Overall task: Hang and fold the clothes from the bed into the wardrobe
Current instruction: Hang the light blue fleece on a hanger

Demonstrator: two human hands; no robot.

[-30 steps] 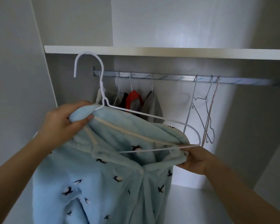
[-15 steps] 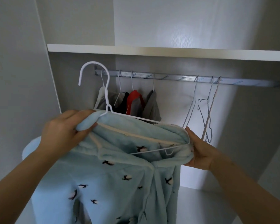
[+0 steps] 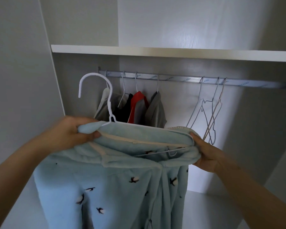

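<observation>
Blue robe (image 3: 106,187) on hanger (image 3: 108,103) — wardrobe (image 3: 155,51), clothes (image 3: 137,100) hung

A white shelf (image 3: 172,53) is running across the upper part of the frame. Just beneath it, a metal rail (image 3: 177,78) is stretching from centre left towards the right edge. Four pieces are hanging from the rail at centre left, packed side by side on wire hangers: a pale grey garment (image 3: 104,103), a black garment (image 3: 124,109), a red and grey garment (image 3: 137,106) and a grey garment (image 3: 157,109). Well apart to the right, three empty wire hangers (image 3: 213,116) are hanging close together, their wires crossing. The wardrobe floor (image 3: 210,210) is showing pale at lower right.
</observation>
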